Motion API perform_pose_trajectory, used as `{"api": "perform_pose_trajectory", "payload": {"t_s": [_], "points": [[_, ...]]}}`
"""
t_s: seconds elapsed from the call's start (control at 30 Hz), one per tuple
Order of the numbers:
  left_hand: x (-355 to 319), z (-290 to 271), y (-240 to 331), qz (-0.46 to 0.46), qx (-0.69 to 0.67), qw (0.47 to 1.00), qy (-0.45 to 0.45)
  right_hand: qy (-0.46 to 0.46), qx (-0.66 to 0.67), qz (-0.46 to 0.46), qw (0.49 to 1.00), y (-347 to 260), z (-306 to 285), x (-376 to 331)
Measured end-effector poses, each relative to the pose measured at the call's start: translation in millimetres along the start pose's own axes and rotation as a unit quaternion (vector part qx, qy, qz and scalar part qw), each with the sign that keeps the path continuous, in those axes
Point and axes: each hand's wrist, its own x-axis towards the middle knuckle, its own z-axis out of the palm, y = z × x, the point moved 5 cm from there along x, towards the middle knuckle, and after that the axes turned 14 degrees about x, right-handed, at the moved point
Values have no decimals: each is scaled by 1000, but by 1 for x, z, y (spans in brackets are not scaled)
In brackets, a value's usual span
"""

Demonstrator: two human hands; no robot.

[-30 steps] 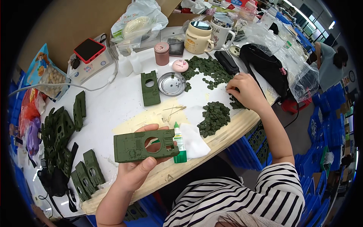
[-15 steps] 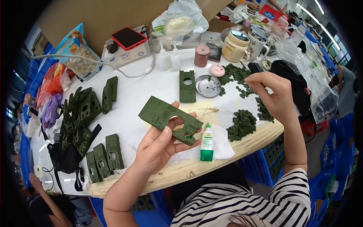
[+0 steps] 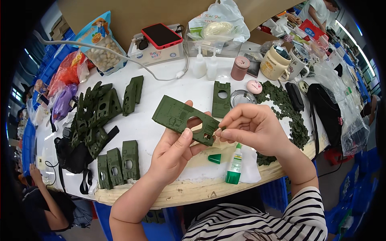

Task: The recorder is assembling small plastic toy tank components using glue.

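My left hand (image 3: 173,150) is closed on a dark green plastic toy tank hull (image 3: 171,114), held tilted above the table, its round hole and small square opening facing up. At the hull's right end my right hand (image 3: 257,130) pinches a small dark green plastic piece (image 3: 223,128), partly hidden by the fingertips. Whether the piece touches the hull, I cannot tell. Below the hands a glue bottle (image 3: 234,170) with a green base lies on a white tissue (image 3: 252,168), a green cap (image 3: 214,159) beside it. Behind the right hand spreads a pile of small green pieces (image 3: 299,128).
Another hull (image 3: 221,106) lies beyond my hands, near a round metal tin (image 3: 242,96). More hulls (image 3: 130,160) and a heap of green parts (image 3: 100,110) are at left. Along the back stand squeeze bottles (image 3: 199,66), a pink canister (image 3: 240,68), mugs (image 3: 275,64) and a red-cased phone (image 3: 162,35).
My right hand has come left and down from beside the loose pieces to the hull's right end. The view has shifted, and the green cap now shows.
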Motion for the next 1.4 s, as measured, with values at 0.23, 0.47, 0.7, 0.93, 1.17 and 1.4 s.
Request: {"api": "perform_pose_trajectory", "payload": {"t_s": [0.23,0.47,0.7,0.93,1.17,1.4], "points": [[1,-2,-7,-7,-25,999,-23,19,72,70,995,11,-2,1],[0,0,-3,-2,-19,1000,-23,13,62,88,994,6,-1,0],[-2,3,-4,14,18,1000,5,9,-19,22,1000,0,4,-5],[-4,6,-7,3,18,1000,-15,-17,-217,-156,964,-15,10,-9],[-5,9,-5,-1,41,999,-29,-12,-247,-182,952,-10,11,-8],[-7,9,-8,-7,56,997,-45,-28,-257,-162,952,-5,12,-7]]}}
